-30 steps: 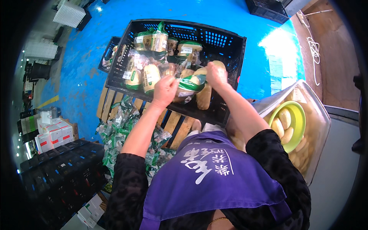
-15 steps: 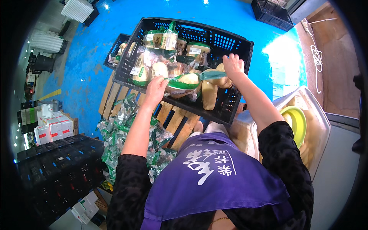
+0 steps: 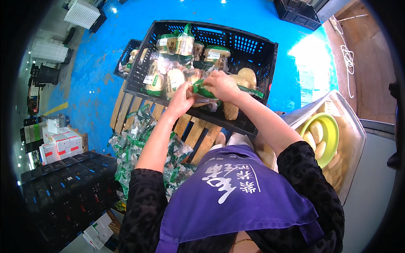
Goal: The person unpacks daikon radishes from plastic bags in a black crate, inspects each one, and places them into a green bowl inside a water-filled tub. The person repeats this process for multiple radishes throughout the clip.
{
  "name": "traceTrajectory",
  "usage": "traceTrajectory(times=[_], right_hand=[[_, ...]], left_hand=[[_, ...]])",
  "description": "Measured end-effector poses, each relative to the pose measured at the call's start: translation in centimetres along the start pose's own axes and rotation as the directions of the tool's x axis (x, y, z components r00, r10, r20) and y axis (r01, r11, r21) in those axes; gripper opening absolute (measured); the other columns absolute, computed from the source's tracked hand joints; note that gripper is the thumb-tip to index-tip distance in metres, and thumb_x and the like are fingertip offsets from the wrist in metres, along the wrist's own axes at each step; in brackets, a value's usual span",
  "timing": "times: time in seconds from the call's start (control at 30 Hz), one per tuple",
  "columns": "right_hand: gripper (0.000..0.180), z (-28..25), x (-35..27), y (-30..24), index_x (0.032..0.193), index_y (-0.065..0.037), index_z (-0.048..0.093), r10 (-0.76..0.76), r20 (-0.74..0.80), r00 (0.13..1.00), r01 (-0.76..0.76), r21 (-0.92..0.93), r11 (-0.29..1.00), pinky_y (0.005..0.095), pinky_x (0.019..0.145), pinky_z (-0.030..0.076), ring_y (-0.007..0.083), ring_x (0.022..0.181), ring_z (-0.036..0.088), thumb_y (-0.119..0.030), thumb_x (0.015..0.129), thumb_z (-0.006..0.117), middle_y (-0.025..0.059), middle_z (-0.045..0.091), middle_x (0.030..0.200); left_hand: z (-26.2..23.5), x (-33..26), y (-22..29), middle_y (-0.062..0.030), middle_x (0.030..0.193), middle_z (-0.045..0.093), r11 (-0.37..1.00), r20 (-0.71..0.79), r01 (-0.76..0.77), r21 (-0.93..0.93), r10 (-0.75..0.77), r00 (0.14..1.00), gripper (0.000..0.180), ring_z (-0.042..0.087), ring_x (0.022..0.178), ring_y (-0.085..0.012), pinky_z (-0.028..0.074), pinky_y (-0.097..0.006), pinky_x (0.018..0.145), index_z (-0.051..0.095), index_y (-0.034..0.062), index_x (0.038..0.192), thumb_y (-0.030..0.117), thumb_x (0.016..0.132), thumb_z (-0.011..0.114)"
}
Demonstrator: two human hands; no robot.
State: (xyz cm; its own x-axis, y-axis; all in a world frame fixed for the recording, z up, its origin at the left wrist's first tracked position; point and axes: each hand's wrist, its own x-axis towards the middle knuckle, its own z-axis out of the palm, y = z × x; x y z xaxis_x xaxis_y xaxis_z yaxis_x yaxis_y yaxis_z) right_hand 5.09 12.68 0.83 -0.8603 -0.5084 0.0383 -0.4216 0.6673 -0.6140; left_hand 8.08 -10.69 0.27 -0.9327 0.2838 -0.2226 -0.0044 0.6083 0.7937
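My left hand [image 3: 182,100] is closed on the near edge of a clear plastic bag [image 3: 197,87] with green printing. My right hand [image 3: 221,86] has its fingers bunched on the same bag's green part; its contents are largely hidden by my hands. Both hands are over the near side of a black plastic crate [image 3: 273,69]. Several packed bags [image 3: 174,82] of pale vegetables, which look like lotus root, lie in the crate's left half. Unwrapped pale pieces [image 3: 230,111] lie in the right part, beside my right forearm.
Wooden pallet slats [image 3: 200,141] show under the crate. Green-and-clear bags [image 3: 139,158] are heaped at the left. At right, a yellow-green bowl [image 3: 334,141] holding pale pieces sits in a large tub [image 3: 357,130]. Black crates [image 3: 69,185] are stacked at lower left; a smaller crate [image 3: 119,71] stands behind.
My right hand has moved left from the crate's right side to beside my left hand. The stretched green bag edge is now bunched between both hands. My left hand has moved slightly right.
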Motion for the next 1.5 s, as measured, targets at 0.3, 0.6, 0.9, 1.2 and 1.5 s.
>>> traceTrajectory(times=[0.3,0.6,0.9,1.2,1.5], right_hand=[[0.057,-0.9,0.6,-0.6,0.12,-0.01,0.063,0.038,0.266,0.963,0.047,-0.307,0.951,0.0471,0.095,0.049,0.0342,0.115,0.061,-0.032,0.072,0.083,0.0126,0.062,0.123],[0.093,3.9,-1.9,7.2,0.135,0.004,0.048,0.266,0.205,0.942,-0.307,0.204,0.929,0.045,0.098,0.049,0.0425,0.113,0.061,-0.043,0.063,0.084,0.0297,0.064,0.118],[0.066,5.3,-2.4,6.5,0.132,-0.001,0.054,0.401,-0.13,0.907,-0.365,0.237,0.9,0.0472,0.099,0.048,0.0426,0.114,0.06,-0.029,0.077,0.077,0.0266,0.063,0.122],[0.055,4.6,-5.3,6.8,0.122,0.003,0.06,0.45,0.003,0.893,-0.444,0.17,0.88,0.0436,0.091,0.052,0.0388,0.1,0.067,-0.023,0.077,0.077,0.023,0.07,0.1],[0.058,3.7,-4.9,6.6,0.126,0.0,0.057,0.479,-0.028,0.877,-0.437,0.367,0.821,0.0462,0.095,0.05,0.04,0.111,0.063,-0.03,0.081,0.077,0.0249,0.066,0.114]], left_hand=[[0.1,0.3,0.2,-0.0169,0.124,0.06,0.985,0.003,0.028,-0.17,-0.028,1.0,0.066,0.06,0.115,-0.0258,0.051,-0.037,0.095,0.037,0.0051,0.136,0.003,0.081,0.073],[1.9,1.9,2.0,-0.0193,0.141,0.053,0.843,0.093,0.11,0.527,-0.186,0.978,0.09,0.052,0.13,-0.0364,0.045,-0.046,0.106,0.037,0.0069,0.146,0.027,0.073,0.085],[1.9,5.7,0.4,-0.0235,0.131,0.06,0.672,0.24,0.102,0.734,-0.396,0.886,0.102,0.057,0.123,-0.0371,0.048,-0.044,0.104,0.046,-0.0004,0.136,0.039,0.055,0.094],[1.5,4.3,-0.4,-0.0261,0.115,0.067,0.817,0.343,0.053,0.574,-0.299,0.89,0.083,0.064,0.112,-0.0399,0.052,-0.043,0.096,0.054,-0.007,0.118,0.03,0.056,0.094],[0.5,3.0,-0.8,-0.0237,0.098,0.069,0.892,0.101,0.068,0.447,-0.125,0.987,0.04,0.067,0.098,-0.0392,0.053,-0.043,0.083,0.056,-0.0018,0.1,0.008,0.068,0.077]])
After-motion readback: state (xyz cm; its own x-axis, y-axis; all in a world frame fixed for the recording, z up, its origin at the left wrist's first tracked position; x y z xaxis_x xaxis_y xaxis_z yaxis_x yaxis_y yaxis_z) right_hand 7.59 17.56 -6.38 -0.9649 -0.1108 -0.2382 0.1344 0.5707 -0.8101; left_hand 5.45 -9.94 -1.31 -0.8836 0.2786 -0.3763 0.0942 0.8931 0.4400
